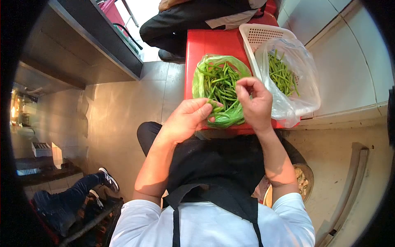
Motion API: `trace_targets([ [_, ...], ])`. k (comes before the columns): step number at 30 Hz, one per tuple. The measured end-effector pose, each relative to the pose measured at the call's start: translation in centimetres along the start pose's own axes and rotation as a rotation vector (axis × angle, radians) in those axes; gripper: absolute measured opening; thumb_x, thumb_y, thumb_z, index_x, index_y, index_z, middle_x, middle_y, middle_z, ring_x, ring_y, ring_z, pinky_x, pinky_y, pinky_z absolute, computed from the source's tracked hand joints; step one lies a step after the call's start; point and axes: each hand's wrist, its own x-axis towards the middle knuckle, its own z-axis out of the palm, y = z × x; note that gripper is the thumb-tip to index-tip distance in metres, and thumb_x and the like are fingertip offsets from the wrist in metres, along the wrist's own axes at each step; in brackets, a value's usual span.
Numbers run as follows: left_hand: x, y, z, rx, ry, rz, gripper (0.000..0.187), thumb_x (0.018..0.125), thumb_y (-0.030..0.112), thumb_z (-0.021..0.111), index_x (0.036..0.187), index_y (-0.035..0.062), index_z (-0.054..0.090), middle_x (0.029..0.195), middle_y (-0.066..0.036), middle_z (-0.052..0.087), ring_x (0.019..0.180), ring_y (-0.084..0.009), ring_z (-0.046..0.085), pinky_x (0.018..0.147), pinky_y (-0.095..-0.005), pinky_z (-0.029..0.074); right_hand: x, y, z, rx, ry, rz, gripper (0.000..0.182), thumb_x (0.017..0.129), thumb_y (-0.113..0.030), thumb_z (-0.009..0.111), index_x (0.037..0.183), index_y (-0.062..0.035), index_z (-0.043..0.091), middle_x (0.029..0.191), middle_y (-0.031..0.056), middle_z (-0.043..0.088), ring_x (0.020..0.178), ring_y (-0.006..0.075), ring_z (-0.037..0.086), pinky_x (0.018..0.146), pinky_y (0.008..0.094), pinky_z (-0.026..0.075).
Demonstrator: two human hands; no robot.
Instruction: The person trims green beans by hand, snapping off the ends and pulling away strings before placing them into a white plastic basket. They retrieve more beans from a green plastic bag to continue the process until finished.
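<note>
My left hand (187, 118) is closed on a few short green bean pieces (217, 108) at the near left edge of a green plastic bag (200, 82). The bag lies open on a red surface (201, 39) and holds many green beans (222, 80). Over the bag's right edge is my right hand (257, 103), its fingers curled and thumb near the fingertips; whatever is between them, if anything, is too small to make out. To its right, a clear plastic bag (306, 70) with longer green beans (282, 76) sits in a white perforated basket (257, 35).
Across the red surface sits a person in dark trousers (177, 20). Another person's leg and shoe (109, 180) show at the lower left. A tiled wall (345, 61) borders the right side. A round container (303, 181) stands beside my right elbow.
</note>
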Motion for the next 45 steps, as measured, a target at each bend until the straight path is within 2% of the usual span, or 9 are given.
trace_targets([
  [6, 0.3, -1.0, -0.3, 0.047, 0.046, 0.062, 0.032, 0.107, 0.023, 0.052, 0.130, 0.0036, 0.065, 0.088, 0.003, 0.064, 0.069, -0.0030, 0.051, 0.062, -0.0190, 0.043, 0.7, -1.6, -1.1, -0.068, -0.184, -0.187, 0.058, 0.088, -0.019, 0.076, 0.142, -0.0094, 0.055, 0.119, 0.0137, 0.064, 0.087, 0.0220, 0.063, 0.079, 0.0342, 0.053],
  [9, 0.3, -1.0, 0.1, 0.079, 0.016, 0.082, 0.035, 0.106, 0.016, 0.053, 0.138, 0.0024, 0.058, 0.102, -0.001, 0.065, 0.084, -0.0072, 0.057, 0.072, -0.0231, 0.049, -0.7, -5.1, -0.5, -0.010, -0.423, -0.127, 0.053, 0.088, -0.019, 0.076, 0.137, -0.0077, 0.059, 0.120, 0.0156, 0.064, 0.092, 0.0256, 0.066, 0.082, 0.0356, 0.054],
  [12, 0.8, -1.0, 0.2, 0.037, -0.081, 0.117, 0.052, 0.103, 0.009, 0.056, 0.153, 0.0022, 0.041, 0.121, -0.008, 0.064, 0.104, -0.0116, 0.058, 0.087, -0.0271, 0.051, -1.2, -3.1, 0.7, -0.114, -0.442, -0.418, 0.043, 0.088, -0.017, 0.077, 0.127, -0.0034, 0.066, 0.122, 0.0137, 0.067, 0.093, 0.0211, 0.068, 0.082, 0.0330, 0.054],
  [18, 0.3, 0.7, -0.6, -0.008, -0.132, -0.061, 0.080, 0.102, 0.017, 0.062, 0.162, 0.0026, 0.011, 0.118, -0.012, 0.065, 0.093, -0.0148, 0.064, 0.080, -0.0301, 0.054, -1.9, -3.0, 0.2, 0.179, -0.486, -0.038, 0.026, 0.086, -0.003, 0.074, 0.112, 0.0005, 0.070, 0.100, 0.0116, 0.072, 0.090, 0.0245, 0.071, 0.081, 0.0335, 0.056],
  [24, 0.4, 0.0, -1.5, -0.740, -0.323, 0.108, 0.081, 0.098, 0.028, 0.067, 0.160, 0.0052, 0.020, 0.121, -0.022, 0.067, 0.098, -0.0269, 0.071, 0.085, -0.0363, 0.059, -1.7, -1.1, -0.9, 0.730, -0.200, 0.288, 0.015, 0.094, -0.003, 0.071, 0.109, -0.0017, 0.073, 0.095, 0.0047, 0.070, 0.075, 0.0108, 0.061, 0.069, 0.0263, 0.051],
  [28, 1.7, -2.3, 1.9, -0.390, -0.040, 0.367, 0.062, 0.099, 0.012, 0.063, 0.154, 0.0014, 0.035, 0.132, -0.018, 0.061, 0.117, -0.0246, 0.062, 0.103, -0.0389, 0.051, -1.2, -1.0, -0.1, 1.080, 0.010, 0.365, 0.017, 0.096, -0.008, 0.070, 0.112, -0.0025, 0.069, 0.097, 0.0050, 0.070, 0.078, 0.0120, 0.063, 0.071, 0.0261, 0.051],
  [35, 4.4, -2.2, 6.8, -0.384, 0.273, 0.568, 0.043, 0.109, 0.018, 0.047, 0.148, -0.0006, 0.044, 0.149, -0.012, 0.049, 0.132, -0.0180, 0.050, 0.112, -0.0335, 0.041, -3.0, -1.1, 5.0, 0.692, 0.290, 0.227, 0.017, 0.094, -0.005, 0.072, 0.111, -0.0009, 0.071, 0.104, 0.0061, 0.072, 0.088, 0.0117, 0.065, 0.083, 0.0272, 0.054],
  [41, 4.4, -1.4, 5.8, -0.290, 0.350, 0.472, 0.036, 0.112, 0.025, 0.040, 0.124, 0.0000, 0.062, 0.125, -0.011, 0.066, 0.115, -0.0169, 0.061, 0.103, -0.0321, 0.048, -4.8, -2.1, 5.0, 0.343, 0.142, 0.065, 0.028, 0.096, -0.006, 0.069, 0.123, 0.0030, 0.068, 0.124, 0.0110, 0.069, 0.111, 0.0176, 0.065, 0.097, 0.0305, 0.051],
  [45, 4.3, -2.3, 4.5, -0.342, 0.313, 0.408, 0.028, 0.110, 0.024, 0.045, 0.117, 0.0030, 0.062, 0.116, -0.009, 0.068, 0.104, -0.0152, 0.064, 0.094, -0.0308, 0.052, -5.0, -1.2, 4.1, 0.088, 0.108, -0.056, 0.027, 0.094, -0.008, 0.072, 0.120, -0.0002, 0.069, 0.113, 0.0105, 0.069, 0.097, 0.0165, 0.066, 0.087, 0.0289, 0.052],
])
